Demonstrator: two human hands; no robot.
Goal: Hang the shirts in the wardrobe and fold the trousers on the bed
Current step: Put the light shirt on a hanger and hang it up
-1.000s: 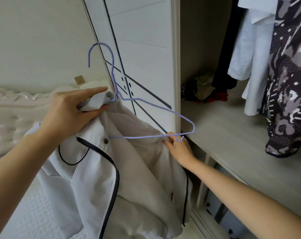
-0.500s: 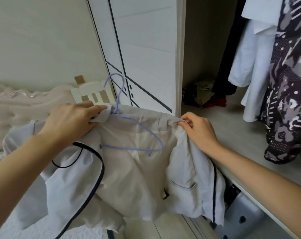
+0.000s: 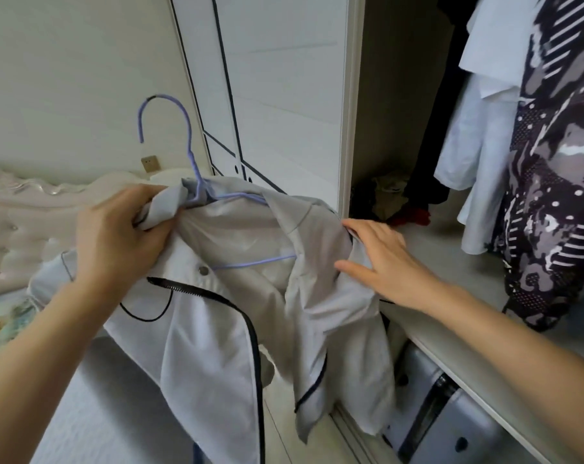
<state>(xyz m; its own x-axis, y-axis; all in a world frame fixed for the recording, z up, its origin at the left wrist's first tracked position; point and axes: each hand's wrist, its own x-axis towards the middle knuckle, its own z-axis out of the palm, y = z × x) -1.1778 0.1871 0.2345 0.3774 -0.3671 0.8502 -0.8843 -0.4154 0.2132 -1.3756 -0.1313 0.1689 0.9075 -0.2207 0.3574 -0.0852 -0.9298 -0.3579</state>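
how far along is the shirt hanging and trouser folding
Done: a white shirt and a black-and-white patterned garment already hang in the wardrobe. In hand: the pale grey shirt with dark piping sits on the lilac wire hanger; the left hand grips its collar, the right hand lies flat on its shoulder. Left: hanging it inside; no trousers are in view.

Nothing can be read here: no words, labels, brand marks, numbers or signs. The shirt (image 3: 216,329) at the centre shows only dark piping and a plain snap. The hanger (image 3: 186,125) at eleven o'clock and the wardrobe door (image 3: 283,95) at twelve o'clock bear no lettering. The patterned garment (image 3: 551,195) at three o'clock carries only dots, stripes and blotches.
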